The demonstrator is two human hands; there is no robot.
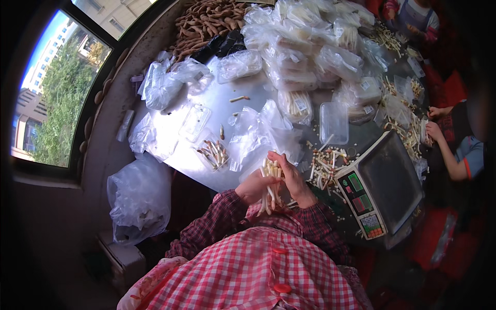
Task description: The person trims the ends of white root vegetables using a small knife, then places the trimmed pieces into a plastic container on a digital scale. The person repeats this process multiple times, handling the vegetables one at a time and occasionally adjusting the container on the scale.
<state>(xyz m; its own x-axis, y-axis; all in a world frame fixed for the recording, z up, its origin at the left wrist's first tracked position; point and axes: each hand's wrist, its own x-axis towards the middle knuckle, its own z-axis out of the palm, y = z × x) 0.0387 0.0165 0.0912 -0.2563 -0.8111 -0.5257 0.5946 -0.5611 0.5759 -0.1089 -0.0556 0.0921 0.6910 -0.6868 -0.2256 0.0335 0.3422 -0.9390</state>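
Observation:
A bundle of pale, stalk-like vegetable shoots (271, 192) with brownish ends is gathered between both hands above the table's near edge. My left hand (257, 186) grips it from the left, thumb across the stalks. My right hand (290, 178) lies along the bundle's right side, fingers pointing up and its palm against the stalks. Just beyond the hands are crumpled clear plastic bags (257, 130). To their left, a small clear bag or tray holds darker-tipped shoots (215, 153). Loose shoots and cut pieces (325, 164) lie right of the hands.
A digital scale (387, 182) stands at the right, near an empty clear tray (334, 123). Packed bags (294, 58) are heaped behind, beside brown roots (209, 21). Another person's hands (434, 130) work at the right; one more person (416, 17) is at the far right.

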